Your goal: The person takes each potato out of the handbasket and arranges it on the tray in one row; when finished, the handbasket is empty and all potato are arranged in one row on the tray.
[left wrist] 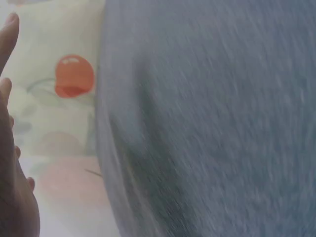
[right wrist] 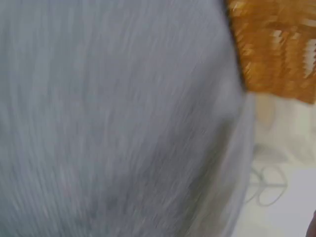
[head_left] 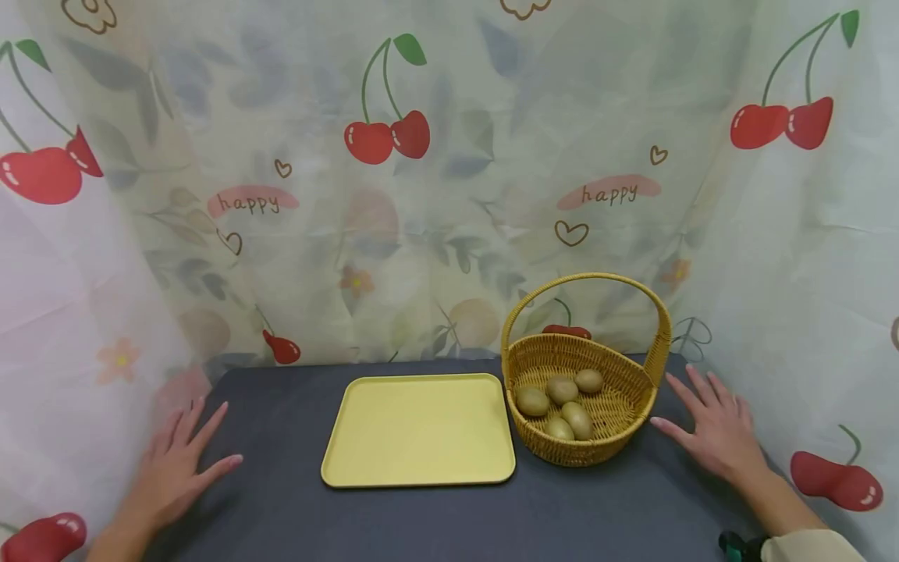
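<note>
My left hand (head_left: 172, 468) is at the left side of the table, fingers spread and straight, holding nothing. On the right, my right hand (head_left: 723, 429) is also spread and holds nothing; its thumb is close to the side of a woven wicker basket (head_left: 611, 449). Several greenish-brown eggs (head_left: 562, 389) lie inside that basket, under its tall arched handle. To the basket's left lies a flat pale-yellow tray (head_left: 417, 429) with nothing on it. The left wrist view catches the edge of the left hand (left wrist: 15, 173); in the right wrist view part of the basket (right wrist: 276, 49) appears, blurred.
A dark grey cloth (head_left: 421, 523) covers the table. Behind it and on both sides hang pale curtains (head_left: 435, 257) printed with cherries, hearts and leaves. The basket's handle rises in front of the back curtain. A dark band (head_left: 737, 546) circles the right wrist.
</note>
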Demonstrator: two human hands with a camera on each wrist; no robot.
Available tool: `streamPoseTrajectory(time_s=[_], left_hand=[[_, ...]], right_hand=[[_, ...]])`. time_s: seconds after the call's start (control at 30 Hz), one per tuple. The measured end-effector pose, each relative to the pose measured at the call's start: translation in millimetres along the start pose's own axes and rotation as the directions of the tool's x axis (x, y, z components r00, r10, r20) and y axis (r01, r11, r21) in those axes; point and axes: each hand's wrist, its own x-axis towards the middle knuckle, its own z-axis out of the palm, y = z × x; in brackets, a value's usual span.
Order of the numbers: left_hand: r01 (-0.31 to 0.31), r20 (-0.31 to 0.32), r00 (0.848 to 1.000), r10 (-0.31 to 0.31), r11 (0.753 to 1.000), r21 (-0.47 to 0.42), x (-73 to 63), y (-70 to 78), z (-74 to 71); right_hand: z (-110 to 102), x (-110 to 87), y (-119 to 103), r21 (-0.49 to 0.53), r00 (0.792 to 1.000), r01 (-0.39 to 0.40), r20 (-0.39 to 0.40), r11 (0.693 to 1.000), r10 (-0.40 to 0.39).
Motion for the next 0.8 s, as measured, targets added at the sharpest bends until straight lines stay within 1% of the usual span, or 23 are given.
streamPoseTrajectory(time_s=[0.1,0.2,0.27,0.33,0.4,0.5,0.57,0.6,0.63,0.7,0.8], left_hand=[[-0.025,-0.047,0.999,0.022,0.998,-0.054,1.8,9.5,-4.5],[-0.069,-0.110,0.992,0.055,0.990,-0.125,3.1,19.8,-9.6],[-0.108,-0.158,0.984,0.080,0.979,-0.175,4.8,27.1,-13.2],[-0.145,-0.196,0.976,0.099,0.962,-0.232,6.4,35.2,-17.2],[-0.173,-0.222,0.969,0.110,0.942,-0.286,8.9,43.7,-20.9],[-0.200,-0.234,0.965,0.117,0.908,-0.369,13.0,56.4,-26.2],[-0.209,-0.234,0.965,0.119,0.888,-0.409,16.1,64.1,-29.8],[-0.206,-0.230,0.966,0.115,0.881,-0.425,17.4,67.7,-31.8],[-0.203,-0.230,0.967,0.110,0.878,-0.433,19.0,71.2,-34.0],[-0.195,-0.233,0.968,0.097,0.872,-0.449,21.8,78.2,-37.9],[-0.200,-0.249,0.965,0.086,0.853,-0.482,26.3,88.1,-41.9]], right_hand=[[-6,0.0,-11,0.073,0.991,0.067,-0.119,0.995,-0.058],[-13,2.2,-26,0.159,0.968,0.142,-0.230,0.977,-0.103],[-19,5.0,-38,0.196,0.950,0.179,-0.289,0.964,-0.118],[-25,8.6,-51,0.219,0.930,0.211,-0.344,0.953,-0.127],[-30,13.0,-64,0.229,0.904,0.253,-0.402,0.940,-0.146],[-36,20.9,-81,0.232,0.860,0.322,-0.476,0.918,-0.182],[-38,27.5,-91,0.233,0.844,0.352,-0.497,0.907,-0.200],[-39,31.2,-96,0.240,0.845,0.355,-0.495,0.903,-0.201],[-40,34.7,-101,0.251,0.852,0.352,-0.485,0.902,-0.198],[-41,42.7,-109,0.276,0.871,0.336,-0.454,0.901,-0.186],[-42,55.5,-121,0.353,0.908,0.303,-0.390,0.885,-0.156]])
